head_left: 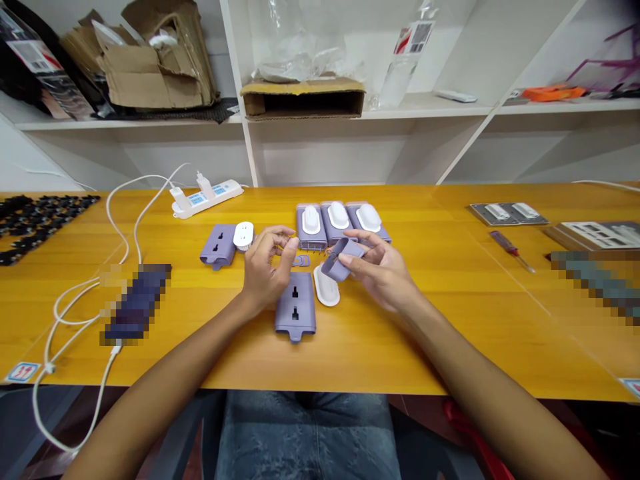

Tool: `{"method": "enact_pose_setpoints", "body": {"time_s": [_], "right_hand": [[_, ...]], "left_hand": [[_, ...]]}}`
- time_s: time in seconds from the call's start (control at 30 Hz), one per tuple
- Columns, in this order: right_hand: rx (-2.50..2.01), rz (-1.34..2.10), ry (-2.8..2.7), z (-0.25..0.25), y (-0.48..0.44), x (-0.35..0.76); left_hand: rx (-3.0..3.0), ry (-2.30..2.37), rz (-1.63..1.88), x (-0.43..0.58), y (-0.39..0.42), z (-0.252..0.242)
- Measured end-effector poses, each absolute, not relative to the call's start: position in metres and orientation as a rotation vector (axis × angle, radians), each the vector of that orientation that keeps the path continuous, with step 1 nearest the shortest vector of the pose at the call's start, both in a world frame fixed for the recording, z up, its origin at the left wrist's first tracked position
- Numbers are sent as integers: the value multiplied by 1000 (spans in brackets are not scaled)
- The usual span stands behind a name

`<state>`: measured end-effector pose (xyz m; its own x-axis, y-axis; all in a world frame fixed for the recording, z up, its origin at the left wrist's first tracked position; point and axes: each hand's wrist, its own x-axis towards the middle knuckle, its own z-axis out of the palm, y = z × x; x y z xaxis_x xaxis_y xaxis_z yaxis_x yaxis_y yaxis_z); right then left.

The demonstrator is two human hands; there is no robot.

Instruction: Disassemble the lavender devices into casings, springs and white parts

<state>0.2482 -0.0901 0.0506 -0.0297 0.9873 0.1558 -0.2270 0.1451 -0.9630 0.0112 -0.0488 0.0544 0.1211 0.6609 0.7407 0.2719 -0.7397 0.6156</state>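
Note:
My right hand [383,270] grips a purple plastic housing shell [343,257], tilted, just above the yellow table [450,320]. My left hand [265,267] is beside it with fingers curled in a pinch; what they hold is too small to make out. A purple socket faceplate [296,312] lies flat below my hands, with a white oval cover [326,287] next to it. Three assembled purple units with white caps [340,223] stand in a row behind. Another faceplate [219,245] and a white round plug piece [243,235] lie to the left.
A white power strip [207,198] with white cables sits at back left, near a pixelated dark object [136,303]. Black small parts [35,217] cover the far left. A red screwdriver [511,250] and packaged trays [507,213] lie right. Shelves with cardboard boxes [303,97] stand behind.

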Motion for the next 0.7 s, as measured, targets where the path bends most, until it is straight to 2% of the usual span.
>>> {"method": "enact_pose_setpoints", "body": {"time_s": [0.4,0.7], "right_hand": [[-864,1327,-956,51,-91,243],[-825,1336,-990,53,-92,244]], "left_hand": [[2162,776,1606,14,-50,57],[2021,661,1089,14,-54,55]]}}
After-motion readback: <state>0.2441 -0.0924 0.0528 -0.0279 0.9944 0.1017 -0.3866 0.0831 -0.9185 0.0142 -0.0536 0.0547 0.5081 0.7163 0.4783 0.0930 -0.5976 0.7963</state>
